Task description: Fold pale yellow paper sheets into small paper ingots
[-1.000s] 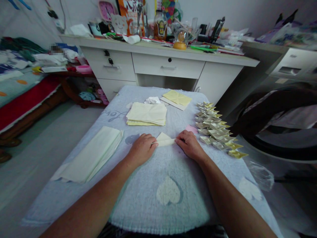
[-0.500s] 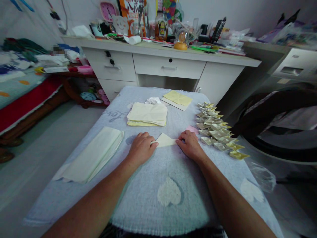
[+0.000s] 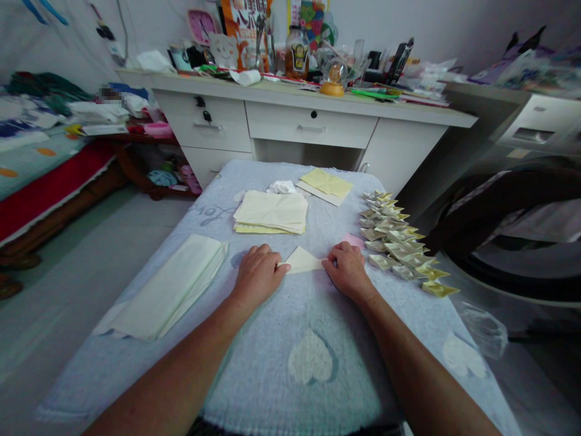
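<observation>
Pinching the paper [image 3: 305, 265] by its ends with nearly closed left hand [image 3: 258, 272] and right hand [image 3: 348, 270]. Sits over the cloth [image 3: 247, 372], nearer than the stack [image 3: 271, 209]; shows a fuller peak [image 3: 298, 254] than before, apparently mid-fold.

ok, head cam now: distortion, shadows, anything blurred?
Head view: wide-angle stretch leans the washing machine at right; head view: shading is soft, cloth dimmer between the arms; head view: folded paper readable in outline, creases faint; a small patch upper left is pixelated.
</observation>
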Available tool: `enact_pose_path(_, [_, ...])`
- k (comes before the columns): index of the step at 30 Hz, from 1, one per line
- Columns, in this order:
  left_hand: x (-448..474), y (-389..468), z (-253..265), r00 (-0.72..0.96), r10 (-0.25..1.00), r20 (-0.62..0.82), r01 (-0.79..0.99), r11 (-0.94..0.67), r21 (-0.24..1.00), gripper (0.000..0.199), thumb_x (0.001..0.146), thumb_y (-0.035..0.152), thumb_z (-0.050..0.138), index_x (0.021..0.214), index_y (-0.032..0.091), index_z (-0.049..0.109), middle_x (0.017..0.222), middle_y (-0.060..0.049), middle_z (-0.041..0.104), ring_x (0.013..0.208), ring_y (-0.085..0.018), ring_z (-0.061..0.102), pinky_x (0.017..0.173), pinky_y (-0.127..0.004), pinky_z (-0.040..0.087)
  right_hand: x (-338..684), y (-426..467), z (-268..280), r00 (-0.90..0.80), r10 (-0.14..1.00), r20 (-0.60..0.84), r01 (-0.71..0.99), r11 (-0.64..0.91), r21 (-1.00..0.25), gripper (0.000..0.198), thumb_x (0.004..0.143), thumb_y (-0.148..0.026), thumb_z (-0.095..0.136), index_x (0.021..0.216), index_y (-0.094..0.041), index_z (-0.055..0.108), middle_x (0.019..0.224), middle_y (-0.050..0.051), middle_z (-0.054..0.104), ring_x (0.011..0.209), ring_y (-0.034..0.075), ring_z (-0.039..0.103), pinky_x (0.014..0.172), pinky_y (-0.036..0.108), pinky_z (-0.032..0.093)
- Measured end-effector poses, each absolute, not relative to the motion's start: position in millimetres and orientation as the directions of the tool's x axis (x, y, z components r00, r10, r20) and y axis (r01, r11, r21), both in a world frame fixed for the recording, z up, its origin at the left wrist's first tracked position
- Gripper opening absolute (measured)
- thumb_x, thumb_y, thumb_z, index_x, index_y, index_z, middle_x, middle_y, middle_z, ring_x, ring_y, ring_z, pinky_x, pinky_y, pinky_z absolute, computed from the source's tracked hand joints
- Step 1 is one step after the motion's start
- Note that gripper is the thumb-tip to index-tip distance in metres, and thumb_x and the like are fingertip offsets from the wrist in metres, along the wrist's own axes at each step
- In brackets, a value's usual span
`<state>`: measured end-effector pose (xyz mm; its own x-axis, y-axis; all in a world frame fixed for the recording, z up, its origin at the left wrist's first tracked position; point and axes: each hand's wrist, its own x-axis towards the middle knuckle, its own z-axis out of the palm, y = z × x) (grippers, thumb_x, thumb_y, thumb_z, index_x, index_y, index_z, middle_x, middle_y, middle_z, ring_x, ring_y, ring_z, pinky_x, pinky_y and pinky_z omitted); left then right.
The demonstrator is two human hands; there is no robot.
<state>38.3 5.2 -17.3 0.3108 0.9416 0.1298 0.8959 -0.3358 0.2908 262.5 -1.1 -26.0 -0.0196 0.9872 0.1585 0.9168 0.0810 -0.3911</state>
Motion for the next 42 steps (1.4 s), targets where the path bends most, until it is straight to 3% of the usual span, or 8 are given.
enact_pose_path(4, [39.8,4.2,-16.4,0.302,0.944,0.134,0.9,-0.328,0.287,0.026,0.084,0.037,0.059,0.066,0.019,0.062,0.077,-0.005,0.056,0.078,-0.02,0.05,0.073,-0.033,0.035,260.5,-3.0,-26.0,-0.01,0.979,0.203,0.921,0.088,-0.379,0.011,0.08,-0.026,0.063,0.072,-0.018,0.062,0.089,0.007,0.058,0.086,0.023,0.045,0.072,0.033,0.029])
enact_pose_path(7, [39.9,3.6,-17.5,0.3,0.944,0.14,0.903,-0.328,0.278,0.025,0.083,0.038,0.059,0.067,0.019,0.062,0.078,-0.005,0.056,0.079,-0.021,0.05,0.072,-0.033,0.034,256.0,-6.4,-21.2,-0.011,0.967,0.254,0.928,0.105,-0.358,0.008,0.079,-0.022,0.062,0.087,-0.019,0.062,0.095,0.008,0.058,0.091,0.024,0.044,0.075,0.035,0.03])
enact_pose_path(12, [40.3,2.9,-18.4,0.296,0.945,0.138,0.907,-0.324,0.27,0.025,0.085,0.039,0.058,0.069,0.019,0.062,0.081,-0.006,0.056,0.081,-0.022,0.05,0.073,-0.034,0.034,241.6,-13.1,-14.3,-0.368,0.896,0.248,0.841,0.435,-0.323,0.024,0.082,-0.004,0.047,0.087,-0.021,0.064,0.093,0.005,0.06,0.09,0.021,0.045,0.079,0.034,0.03])
enact_pose_path(16, [41.4,1.5,-16.9,0.279,0.952,0.124,0.913,-0.304,0.273,0.025,0.084,0.04,0.058,0.071,0.02,0.063,0.084,-0.006,0.056,0.084,-0.023,0.049,0.074,-0.035,0.034,232.5,-16.2,-13.6,-0.465,0.862,0.202,0.816,0.506,-0.28,0.023,0.08,-0.004,0.049,0.089,-0.019,0.063,0.09,0.005,0.06,0.089,0.02,0.048,0.079,0.033,0.031])
enact_pose_path(22, [32.5,3.6,-18.0,0.187,0.974,0.127,0.916,-0.219,0.336,0.021,0.08,0.043,0.062,0.076,0.023,0.063,0.095,-0.006,0.056,0.094,-0.026,0.047,0.078,-0.037,0.034,232.8,-25.5,-5.8,-0.529,0.834,0.154,0.821,0.549,-0.158,0.023,0.091,-0.027,0.052,0.111,-0.026,0.063,0.1,0.007,0.059,0.093,0.023,0.048,0.082,0.037,0.03])
enact_pose_path(29, [16.5,12.5,-18.4,0.202,0.974,0.099,0.912,-0.224,0.343,0.016,0.08,0.038,0.06,0.077,0.022,0.063,0.096,-0.005,0.057,0.095,-0.026,0.046,0.078,-0.036,0.033,230.8,-38.4,-2.2,-0.558,0.82,0.124,0.808,0.571,-0.141,0.052,0.089,-0.06,0.044,0.134,-0.034,0.053,0.11,0.013,0.053,0.099,0.029,0.044,0.086,0.044,0.031])
enact_pose_path(34, [19.8,11.8,-19.0,0.242,0.964,0.114,0.874,-0.267,0.407,0.017,0.082,0.039,0.058,0.088,0.023,0.062,0.098,-0.004,0.057,0.097,-0.025,0.047,0.081,-0.037,0.034,226.9,-38.5,-1.7,-0.55,0.831,0.084,0.821,0.557,-0.127,0.059,0.088,-0.066,0.038,0.136,-0.034,0.051,0.109,0.013,0.052,0.098,0.03,0.043,0.086,0.045,0.031])
enact_pose_path(42, [24.1,8.6,-20.3,0.281,0.956,0.086,0.889,-0.293,0.353,0.022,0.08,0.041,0.061,0.095,0.025,0.059,0.106,-0.004,0.053,0.1,-0.026,0.045,0.083,-0.039,0.034,229.3,-39.5,-0.4,-0.538,0.84,0.07,0.83,0.542,-0.128,0.059,0.088,-0.066,0.039,0.137,-0.035,0.049,0.112,0.013,0.053,0.101,0.03,0.044,0.089,0.048,0.03])
